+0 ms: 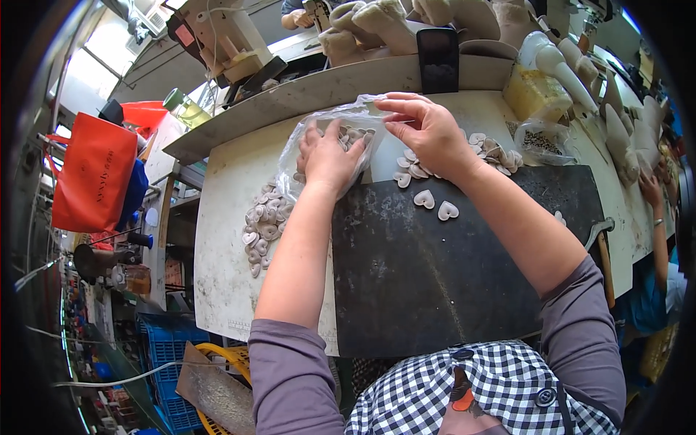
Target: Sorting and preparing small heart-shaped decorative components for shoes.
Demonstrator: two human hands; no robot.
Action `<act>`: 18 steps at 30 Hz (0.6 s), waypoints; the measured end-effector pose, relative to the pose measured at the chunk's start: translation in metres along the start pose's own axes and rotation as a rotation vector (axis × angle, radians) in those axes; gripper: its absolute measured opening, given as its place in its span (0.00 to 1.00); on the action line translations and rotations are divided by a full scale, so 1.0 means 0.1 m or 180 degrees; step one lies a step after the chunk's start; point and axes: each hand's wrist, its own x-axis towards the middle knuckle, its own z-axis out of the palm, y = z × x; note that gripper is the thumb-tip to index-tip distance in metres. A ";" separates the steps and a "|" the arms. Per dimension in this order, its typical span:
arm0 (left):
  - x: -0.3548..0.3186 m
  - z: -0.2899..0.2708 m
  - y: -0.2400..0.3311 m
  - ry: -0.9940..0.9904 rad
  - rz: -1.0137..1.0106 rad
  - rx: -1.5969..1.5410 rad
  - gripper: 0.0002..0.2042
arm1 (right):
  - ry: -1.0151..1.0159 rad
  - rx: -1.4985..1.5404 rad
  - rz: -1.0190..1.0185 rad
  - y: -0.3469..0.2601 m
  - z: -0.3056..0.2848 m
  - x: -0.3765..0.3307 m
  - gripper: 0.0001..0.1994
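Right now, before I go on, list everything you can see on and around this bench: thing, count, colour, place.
Plastic bag: one, clear, holds heart pieces, back of bench, under both hands.
Heart-shaped pieces: many, pale pink, heap left of the mat; more at.
Two loose hearts: pale, on the mat's top edge.
Mat: one, black, bench centre.
Bench: one, white.
Phone: one, black, propped on the shelf.
Bag: one, red, hanging far left.
Crate: one, blue, below left.
Co-worker's arm: one, right edge.
Left hand: pressing on the bag.
Right hand: pinching the bag's edge.
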 end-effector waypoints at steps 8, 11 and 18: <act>-0.26 -0.14 0.19 0.0966 0.1042 -0.0953 0.10 | -0.0884 -0.2805 -0.0615 0.20 -0.18 -0.86 0.13; -0.74 -0.20 0.45 -0.0182 0.1005 -0.1876 0.08 | -0.1002 -0.3045 -0.0728 0.20 -0.24 -1.22 0.13; -1.08 0.41 0.42 0.0660 0.1894 -0.0552 0.13 | -0.0237 -0.3164 -0.0213 -0.30 -0.38 -1.53 0.19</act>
